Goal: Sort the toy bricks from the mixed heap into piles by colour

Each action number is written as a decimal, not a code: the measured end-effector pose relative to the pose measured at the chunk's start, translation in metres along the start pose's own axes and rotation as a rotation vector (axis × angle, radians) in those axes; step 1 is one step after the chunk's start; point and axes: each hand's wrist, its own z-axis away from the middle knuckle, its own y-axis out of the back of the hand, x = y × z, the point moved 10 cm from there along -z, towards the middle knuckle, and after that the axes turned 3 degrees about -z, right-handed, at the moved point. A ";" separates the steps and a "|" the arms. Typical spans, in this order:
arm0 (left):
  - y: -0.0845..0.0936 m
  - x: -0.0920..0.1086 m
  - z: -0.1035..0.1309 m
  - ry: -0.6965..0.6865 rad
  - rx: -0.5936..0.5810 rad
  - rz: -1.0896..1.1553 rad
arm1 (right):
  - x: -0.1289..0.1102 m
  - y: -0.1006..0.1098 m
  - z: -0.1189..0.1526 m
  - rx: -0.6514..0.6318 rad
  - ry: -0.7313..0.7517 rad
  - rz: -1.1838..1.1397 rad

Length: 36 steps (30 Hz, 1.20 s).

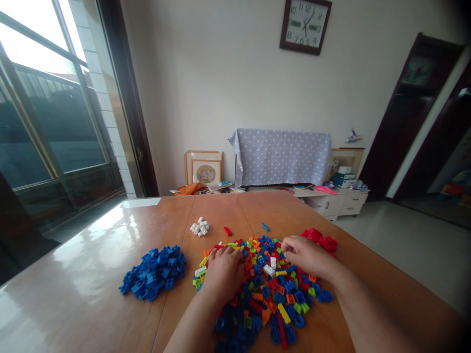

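Note:
A large mixed pile of coloured bricks (pixel 263 289) spreads over the wooden table between and below both hands. My left hand (pixel 225 272) rests on the left part of this pile, palm down, with bent fingers; what lies under its fingertips is hidden. At the pile's upper right is my right hand (pixel 303 252), its fingers curled down at the bricks, and anything between them is hidden. A heap of blue bricks (pixel 156 272) lies to the left. Red bricks (pixel 320 240) are heaped just beyond my right hand, partly behind it. A small group of white bricks (pixel 199 227) sits farther back.
A single red brick (pixel 227 231) and a single blue brick (pixel 265 227) lie behind the mixed pile. The wooden table (pixel 91 274) reaches back towards a low white cabinet (pixel 336 203) with a cloth-covered object (pixel 283 157) on it. A sheet (pixel 142 202) lies at the far left edge.

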 end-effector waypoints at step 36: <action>0.002 -0.016 -0.002 0.050 0.068 0.087 | 0.059 -0.023 -0.070 0.123 -0.295 -0.341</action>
